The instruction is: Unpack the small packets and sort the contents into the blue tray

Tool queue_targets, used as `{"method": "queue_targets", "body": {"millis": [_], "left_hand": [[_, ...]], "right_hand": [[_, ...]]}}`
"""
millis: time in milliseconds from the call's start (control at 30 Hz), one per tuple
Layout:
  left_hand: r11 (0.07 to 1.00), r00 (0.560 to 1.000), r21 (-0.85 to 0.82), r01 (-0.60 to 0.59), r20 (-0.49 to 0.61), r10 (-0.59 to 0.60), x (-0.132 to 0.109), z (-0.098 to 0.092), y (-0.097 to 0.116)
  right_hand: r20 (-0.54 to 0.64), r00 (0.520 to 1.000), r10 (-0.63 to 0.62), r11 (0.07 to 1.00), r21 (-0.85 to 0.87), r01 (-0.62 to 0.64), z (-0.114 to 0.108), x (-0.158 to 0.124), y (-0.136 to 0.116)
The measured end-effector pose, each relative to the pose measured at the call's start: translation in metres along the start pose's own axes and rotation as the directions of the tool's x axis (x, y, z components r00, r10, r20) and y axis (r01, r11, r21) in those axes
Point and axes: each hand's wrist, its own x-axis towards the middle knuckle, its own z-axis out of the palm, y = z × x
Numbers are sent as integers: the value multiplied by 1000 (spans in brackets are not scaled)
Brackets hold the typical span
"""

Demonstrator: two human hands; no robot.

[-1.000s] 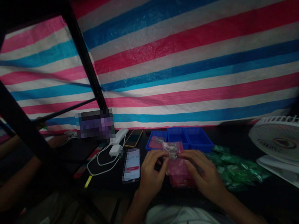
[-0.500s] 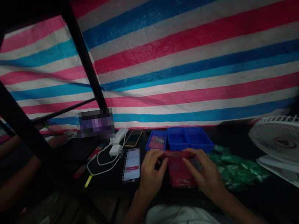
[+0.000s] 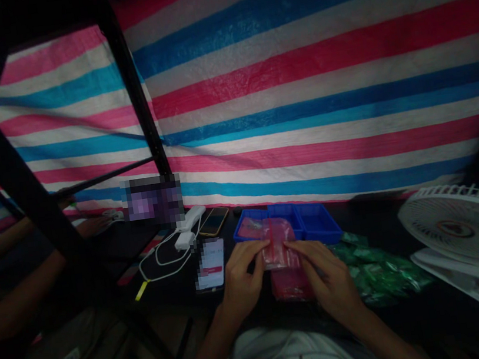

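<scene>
My left hand (image 3: 243, 274) and my right hand (image 3: 324, 277) together hold up a small see-through pink plastic bag (image 3: 277, 241), each pinching one lower side of it. Just under the raised bag lies a stack of more pink bags (image 3: 290, 284) on the dark table, between my wrists. A heap of small green packets (image 3: 380, 272) sits to the right of my right hand. Behind the bag stands a row of blue trays (image 3: 312, 223); the left one holds something pinkish.
A phone with a lit screen (image 3: 211, 263) lies left of my left hand, with a white charger and cable (image 3: 173, 249) and another phone (image 3: 214, 221) behind it. A white fan (image 3: 469, 227) rests at the right. Another person's arms (image 3: 19, 293) are at the far left behind a black frame.
A second ago my fingers held a crinkled clear bag; half a second ago they pressed down on the pink stack; now they have lifted one pink bag upright.
</scene>
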Motion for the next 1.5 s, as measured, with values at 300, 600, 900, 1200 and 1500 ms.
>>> {"method": "queue_targets", "body": {"millis": [300,600,900,1200,1500], "left_hand": [[997,997,23,71,-33,-70,-3,3,-1],[969,970,-67,239,-14,-241,-7,10,-9],[994,995,63,94,4,-95,-2,5,-3],[996,996,-49,75,49,-72,-1,1,2],[999,996,10,37,82,-38,-1,-1,2]], "right_hand": [[-37,999,-1,999,-33,0,0,1,-3],[-116,981,159,987,-18,-162,8,-3,2],[-72,996,55,991,-118,-63,3,-3,3],[-9,1000,-14,999,-29,14,-2,1,-4],[-23,1000,17,998,-59,-18,1,0,-1]]}}
